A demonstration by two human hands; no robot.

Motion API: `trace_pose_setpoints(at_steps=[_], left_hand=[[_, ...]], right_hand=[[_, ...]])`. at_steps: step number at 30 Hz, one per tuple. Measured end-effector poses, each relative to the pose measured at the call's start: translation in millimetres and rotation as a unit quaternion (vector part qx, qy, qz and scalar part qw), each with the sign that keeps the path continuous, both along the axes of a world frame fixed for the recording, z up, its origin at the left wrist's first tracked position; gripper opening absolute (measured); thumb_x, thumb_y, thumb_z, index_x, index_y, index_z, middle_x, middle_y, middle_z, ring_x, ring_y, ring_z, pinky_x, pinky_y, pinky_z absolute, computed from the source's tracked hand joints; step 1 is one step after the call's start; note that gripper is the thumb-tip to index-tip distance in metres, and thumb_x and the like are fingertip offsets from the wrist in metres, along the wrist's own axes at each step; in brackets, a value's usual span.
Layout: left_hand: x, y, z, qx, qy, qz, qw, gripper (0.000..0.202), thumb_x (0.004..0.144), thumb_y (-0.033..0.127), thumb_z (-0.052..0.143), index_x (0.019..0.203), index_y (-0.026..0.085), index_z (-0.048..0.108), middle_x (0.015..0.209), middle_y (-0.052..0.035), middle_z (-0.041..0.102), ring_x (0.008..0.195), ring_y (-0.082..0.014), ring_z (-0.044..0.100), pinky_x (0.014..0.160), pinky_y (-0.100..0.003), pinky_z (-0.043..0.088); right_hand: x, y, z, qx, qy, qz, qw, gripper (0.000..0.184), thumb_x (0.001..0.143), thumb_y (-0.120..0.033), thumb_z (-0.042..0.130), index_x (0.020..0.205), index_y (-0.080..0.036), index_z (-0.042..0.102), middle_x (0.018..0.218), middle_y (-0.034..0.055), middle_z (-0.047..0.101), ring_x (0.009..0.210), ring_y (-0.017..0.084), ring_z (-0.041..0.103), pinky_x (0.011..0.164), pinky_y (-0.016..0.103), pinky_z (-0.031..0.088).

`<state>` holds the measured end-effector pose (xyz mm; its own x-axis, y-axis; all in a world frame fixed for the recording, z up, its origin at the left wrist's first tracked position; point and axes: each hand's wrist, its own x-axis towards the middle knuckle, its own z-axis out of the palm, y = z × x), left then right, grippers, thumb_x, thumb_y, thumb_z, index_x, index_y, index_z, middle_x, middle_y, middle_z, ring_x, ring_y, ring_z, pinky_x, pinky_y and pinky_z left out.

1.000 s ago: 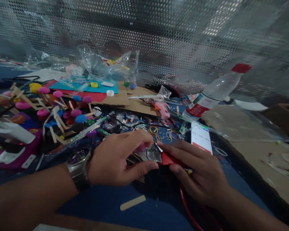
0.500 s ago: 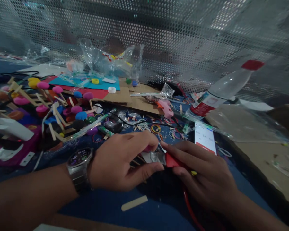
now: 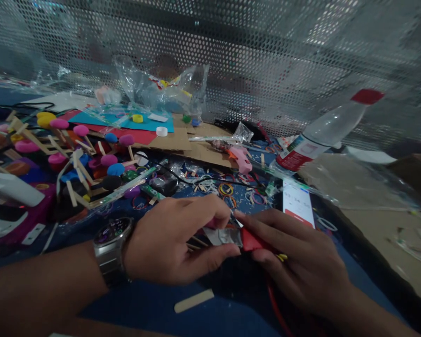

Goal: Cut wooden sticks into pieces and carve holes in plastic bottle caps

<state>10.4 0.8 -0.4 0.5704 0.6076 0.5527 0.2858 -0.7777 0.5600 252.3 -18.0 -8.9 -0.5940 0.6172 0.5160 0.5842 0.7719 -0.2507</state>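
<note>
My left hand (image 3: 175, 238), wearing a watch (image 3: 110, 243) on its wrist, is curled with thumb and forefinger around a shiny grey piece (image 3: 228, 237). Thin sticks (image 3: 198, 242) show inside the curl of that hand. My right hand (image 3: 301, 252) pinches a flat red piece (image 3: 250, 239) between thumb and fingers, its left end meeting the shiny piece. A bit of yellow (image 3: 282, 257) peeks out by the right thumb, and a red cord (image 3: 277, 306) runs below that hand. The exact kind of the red and grey pieces cannot be made out.
A loose wooden craft stick (image 3: 194, 301) lies in front. Wooden-stick builds with coloured caps (image 3: 108, 160) crowd the left. Rubber bands (image 3: 226, 189), a pink glue gun-like object (image 3: 243, 160), a phone (image 3: 296, 201) and a tilted plastic bottle (image 3: 315, 135) are behind and right.
The view has shifted slightly. Both hands keep nearly the same pose, and the red and shiny pieces stay together between them.
</note>
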Motion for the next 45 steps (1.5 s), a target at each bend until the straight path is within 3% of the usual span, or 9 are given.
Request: trace_pose_setpoints(at_steps=[21,40,45], left_hand=[[1.5,-1.6,-1.5,0.017,-0.006,0.014,1.0,0.021,0.092,0.035,0.062,0.096,0.022,0.047,0.077,0.003,0.058,0.059,-0.0095,0.053,0.052,-0.021,0.039],[2.1,-2.0,-4.8,0.038,0.035,0.007,0.999,0.012,0.097,0.031,0.053,0.099,0.021,0.046,0.081,0.0019,0.06,0.065,-0.0118,0.056,0.058,-0.024,0.04],[2.4,-0.4,-3.4,0.031,0.037,0.046,0.998,0.018,0.095,0.037,0.057,0.098,0.021,0.048,0.08,0.0031,0.06,0.059,-0.0103,0.054,0.055,-0.024,0.038]], right_hand=[[-1.2,0.4,2.6,0.002,0.01,-0.001,1.0,0.039,0.102,-0.032,0.048,0.138,-0.024,0.061,0.09,0.0073,0.069,0.07,0.016,0.068,0.058,0.025,0.057],[-5.6,0.8,1.4,0.002,0.013,-0.002,1.0,0.041,0.104,-0.037,0.042,0.127,-0.017,0.068,0.089,0.0101,0.071,0.071,0.016,0.069,0.059,0.025,0.057],[-5.7,0.5,0.1,0.011,0.021,-0.008,1.0,0.039,0.104,-0.034,0.042,0.123,-0.011,0.068,0.088,0.0099,0.07,0.07,0.014,0.068,0.059,0.023,0.057]])
